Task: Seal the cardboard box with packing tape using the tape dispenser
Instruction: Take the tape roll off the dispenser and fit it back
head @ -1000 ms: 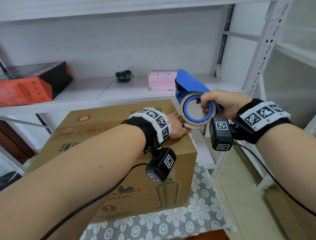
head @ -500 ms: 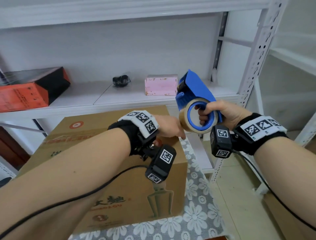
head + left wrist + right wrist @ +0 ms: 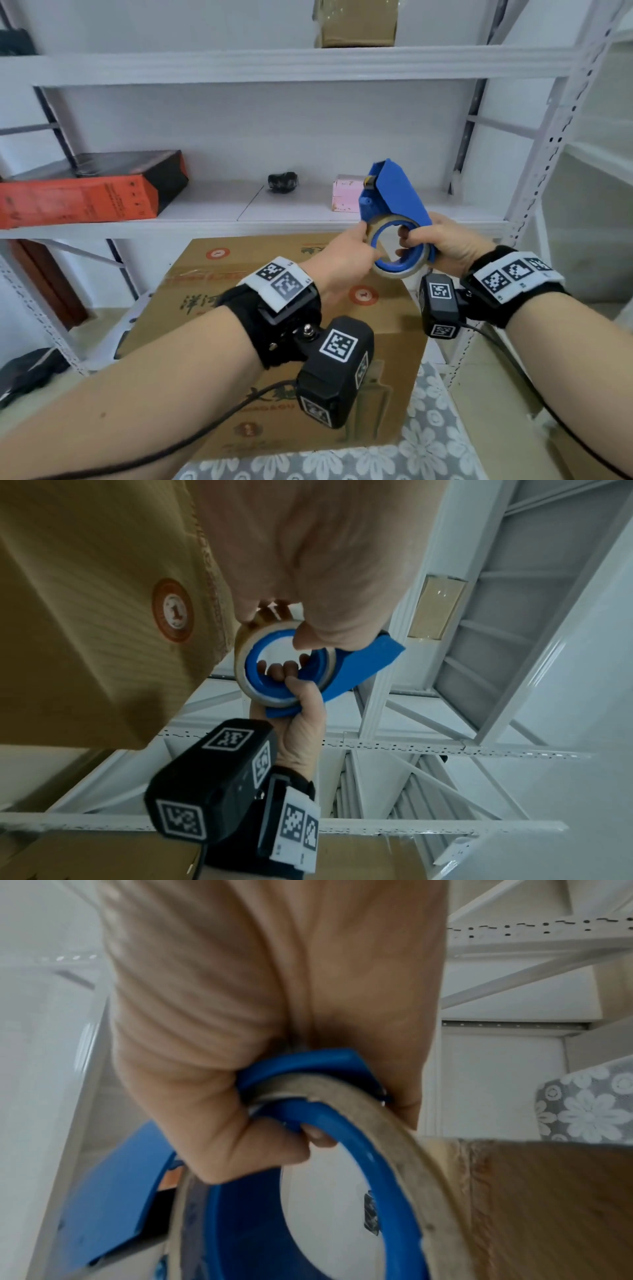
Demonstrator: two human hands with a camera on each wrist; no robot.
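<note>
Right hand [image 3: 452, 245] grips blue plastic tape dispenser [image 3: 394, 202] through its ring, left hand [image 3: 346, 257] pinches the clear tape roll [image 3: 245, 656]; brown cardboard box [image 3: 274, 342] below awaits fresh tape.

floral-cloth table [image 3: 435, 455], cardboard box [image 3: 239, 274] on it

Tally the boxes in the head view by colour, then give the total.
Brown cardboard: 2, the cardboard box below the hands and a brown box on the top shelf.
Orange and black: 1, the orange box.
Pink: 1, the pink box.
Total: 4.
</note>
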